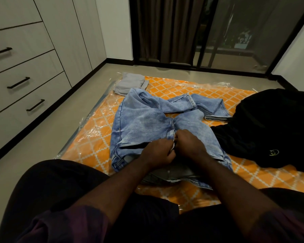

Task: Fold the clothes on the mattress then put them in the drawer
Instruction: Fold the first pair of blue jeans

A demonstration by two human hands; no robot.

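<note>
Jeans [147, 123] lie rumpled at frame centre on the orange mattress [88, 148], legs trailing toward the upper right. The left hand [158, 153] and right hand [189, 146] each pinch the fly just below the waistband. Closing the fly and laying the 2 legs flat together should give a tidier fold. Only 1 mark shows, a small yellow-green emblem [274, 152] on the black garment [270, 128] at right, unreadable.
</note>
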